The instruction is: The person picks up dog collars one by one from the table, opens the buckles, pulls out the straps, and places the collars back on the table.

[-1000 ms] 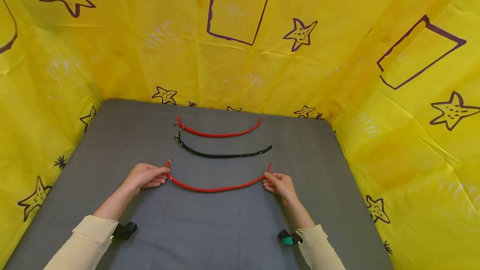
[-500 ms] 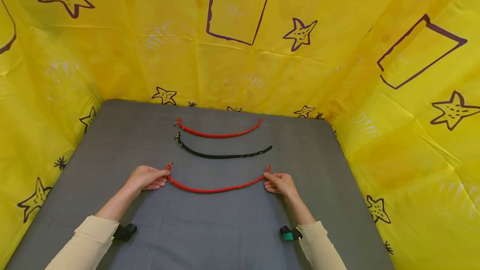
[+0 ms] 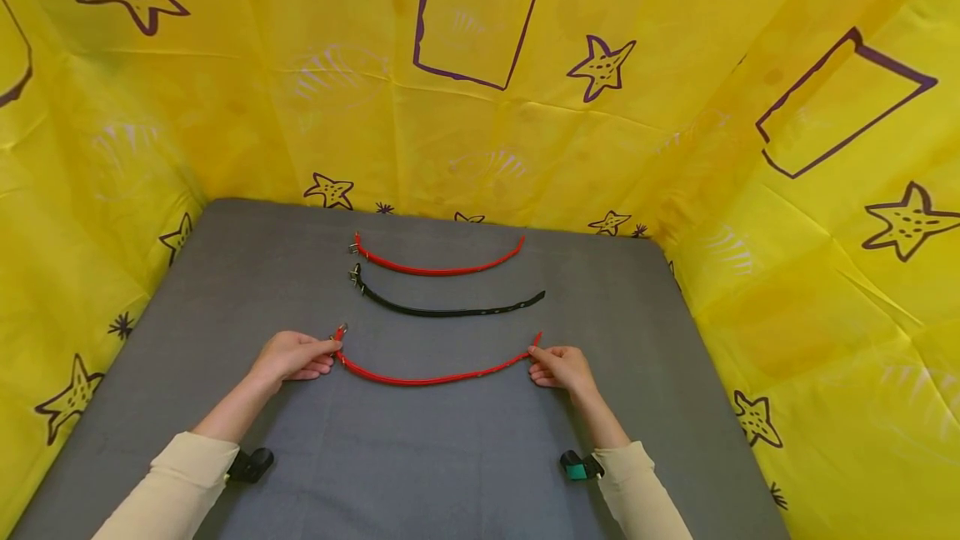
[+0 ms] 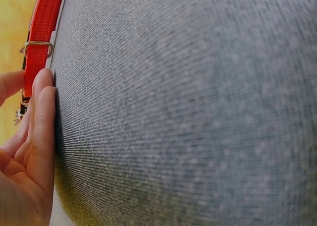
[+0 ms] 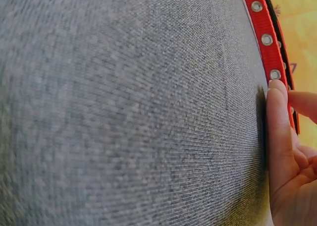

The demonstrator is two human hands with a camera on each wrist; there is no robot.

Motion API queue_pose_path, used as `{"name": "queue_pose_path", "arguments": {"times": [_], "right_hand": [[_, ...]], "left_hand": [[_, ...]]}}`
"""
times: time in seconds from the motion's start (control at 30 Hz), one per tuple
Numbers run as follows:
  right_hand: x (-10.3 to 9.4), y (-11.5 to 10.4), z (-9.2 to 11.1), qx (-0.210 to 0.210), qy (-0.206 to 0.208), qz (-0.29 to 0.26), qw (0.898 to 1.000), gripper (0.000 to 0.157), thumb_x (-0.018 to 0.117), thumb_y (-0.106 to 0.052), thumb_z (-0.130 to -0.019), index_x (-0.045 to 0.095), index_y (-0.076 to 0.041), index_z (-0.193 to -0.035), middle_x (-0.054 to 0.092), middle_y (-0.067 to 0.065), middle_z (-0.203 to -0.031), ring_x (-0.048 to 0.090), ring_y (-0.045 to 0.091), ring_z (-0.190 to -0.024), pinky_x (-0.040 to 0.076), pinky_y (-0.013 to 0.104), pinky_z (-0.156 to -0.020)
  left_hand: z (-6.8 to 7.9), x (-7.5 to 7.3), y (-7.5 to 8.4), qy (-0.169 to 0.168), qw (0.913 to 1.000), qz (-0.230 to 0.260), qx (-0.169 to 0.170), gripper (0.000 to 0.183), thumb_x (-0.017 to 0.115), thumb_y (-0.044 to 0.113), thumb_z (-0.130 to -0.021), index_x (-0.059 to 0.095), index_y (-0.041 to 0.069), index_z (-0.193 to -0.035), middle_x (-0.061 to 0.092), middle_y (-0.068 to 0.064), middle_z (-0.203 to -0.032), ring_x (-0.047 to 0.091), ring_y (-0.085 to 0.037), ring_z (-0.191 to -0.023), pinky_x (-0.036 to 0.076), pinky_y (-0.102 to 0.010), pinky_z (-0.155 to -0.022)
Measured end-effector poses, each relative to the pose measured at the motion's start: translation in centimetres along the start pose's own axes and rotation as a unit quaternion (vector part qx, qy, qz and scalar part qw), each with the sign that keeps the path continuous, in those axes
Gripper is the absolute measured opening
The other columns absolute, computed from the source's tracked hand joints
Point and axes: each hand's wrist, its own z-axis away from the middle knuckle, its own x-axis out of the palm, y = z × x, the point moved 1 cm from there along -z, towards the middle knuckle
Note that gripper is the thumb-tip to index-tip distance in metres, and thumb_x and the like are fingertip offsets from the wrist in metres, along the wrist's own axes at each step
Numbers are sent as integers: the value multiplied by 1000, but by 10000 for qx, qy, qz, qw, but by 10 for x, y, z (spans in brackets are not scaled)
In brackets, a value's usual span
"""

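Note:
A red collar (image 3: 420, 382) curves in a shallow arc over the grey cloth, nearest to me. Its buckle end is pinched between the thumb and fingers of my left hand (image 3: 296, 354). My right hand (image 3: 561, 369) pinches the opposite end, and the tip sticks out past the fingers. Up close in the left wrist view, a metal loop (image 4: 39, 43) crosses the strap just above the fingertips. Metal-rimmed eyelets (image 5: 266, 39) run along the strap in the right wrist view, one right at my fingertip. Part of the buckle is hidden by the left hand.
Beyond it lie a black collar (image 3: 442, 312) and, farther back, a second red collar (image 3: 442, 272), both in similar arcs with buckles at the left. Yellow fabric walls (image 3: 480, 140) with purple drawings enclose the grey surface (image 3: 450, 465) at the back and sides.
Both ends of the nearest red collar have come slightly toward me, and the left hand has edged a little to the right. The two farther collars lie where they were.

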Motion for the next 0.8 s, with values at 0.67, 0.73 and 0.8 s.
{"name": "queue_pose_path", "arguments": {"times": [0.67,0.73,0.8], "right_hand": [[8,-37,16,-1149,271,551,9915,32,69,-22,-93,67,9,-86,67,10,-67,63,15,-53,57,29,-54],[10,-47,18,-1459,382,908,9844,28,69,-22,-92,69,5,-86,68,9,-68,65,19,-55,57,31,-56],[14,-57,20,-1820,536,1360,9724,24,71,-25,-91,71,-2,-86,68,5,-68,66,21,-58,56,30,-56]], "left_hand": [[16,-2,24,1739,9395,-2183,1984,36,68,41,-90,74,7,-97,72,-2,-78,65,-18,-71,47,-30,-61],[18,-1,30,1868,9300,-2268,2209,38,67,43,-91,73,8,-102,73,-5,-86,67,-22,-79,50,-34,-66],[19,2,37,1952,9220,-2341,2388,43,66,47,-91,72,8,-107,73,-8,-95,68,-25,-87,51,-38,-71]]}}
